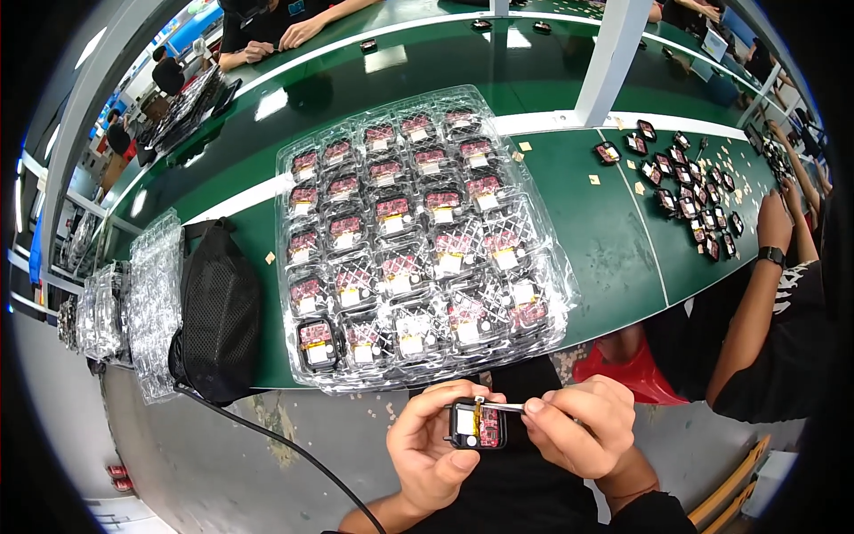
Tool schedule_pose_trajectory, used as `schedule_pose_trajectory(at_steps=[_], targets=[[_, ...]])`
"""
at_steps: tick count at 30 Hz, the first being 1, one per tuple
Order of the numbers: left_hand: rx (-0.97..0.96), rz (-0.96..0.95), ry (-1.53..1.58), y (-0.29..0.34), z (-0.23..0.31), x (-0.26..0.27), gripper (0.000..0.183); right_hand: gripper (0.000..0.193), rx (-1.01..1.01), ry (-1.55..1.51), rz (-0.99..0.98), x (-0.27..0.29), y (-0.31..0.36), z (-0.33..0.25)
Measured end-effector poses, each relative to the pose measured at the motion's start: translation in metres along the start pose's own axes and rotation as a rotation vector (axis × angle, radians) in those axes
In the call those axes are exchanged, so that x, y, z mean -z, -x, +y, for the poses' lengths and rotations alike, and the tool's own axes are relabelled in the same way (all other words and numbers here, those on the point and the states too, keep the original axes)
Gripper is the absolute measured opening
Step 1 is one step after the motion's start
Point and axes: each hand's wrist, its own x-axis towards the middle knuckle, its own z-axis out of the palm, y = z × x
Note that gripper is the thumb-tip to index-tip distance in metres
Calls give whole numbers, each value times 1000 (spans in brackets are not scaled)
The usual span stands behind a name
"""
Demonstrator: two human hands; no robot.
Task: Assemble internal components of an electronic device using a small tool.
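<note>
Tiny open-backed gadget in one hand, slim metal tool in the other

So the person has a small black-cased device (490, 432) in the left hand (425, 449), held just off the near edge of the green bench (569, 200), in front of the body. Fingers are along the top and left side, thumb at the bottom edge, so that grip is closed around the case. The open side faces up: red circuit board, whitish block, a bit of yellow strip.

The right hand (587, 429) has its thumb and fingers pinched together on a slim metal tool (504, 407), pointing left, tip right at the device's top edge by the yellow strip. Too small to tell if the tip is actually gripping anything.

Just beyond the hands there's a clear plastic tray (559, 298) full of similar units in rows, with a black mesh bag (222, 307) to its left. Over to the right, a loose pile of units (689, 191) sits on the bench near a co-worker's arm (745, 316).
</note>
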Motion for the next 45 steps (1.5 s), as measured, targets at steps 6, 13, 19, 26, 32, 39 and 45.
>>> schedule_pose_trajectory(at_steps=[6, 13, 19, 26, 32, 39, 45], targets=[[30, -7, -2, 0, 0, -1, 68, 27, 25, 15, -30, 1, 0, 3], [16, -18, -22, -1, -1, 3, 66, 27, -131, -172, -64, -4, -3, 5], [23, 52, -142, -4, 3, -4, 67, 21, -329, -347, -84, -5, -1, 4], [16, 75, -204, -5, 3, -2, 65, 23, -253, -232, -96, -5, -2, 2], [-7, -96, -189, -8, 7, 14, 57, 21, -78, -16, -93, -3, -1, 4], [40, -117, -130, -11, 13, 12, 58, 23, -68, -80, -73, -2, -1, 9], [63, -94, -143, -9, 9, 12, 59, 23, -65, -50, -45, -6, 4, 5]])
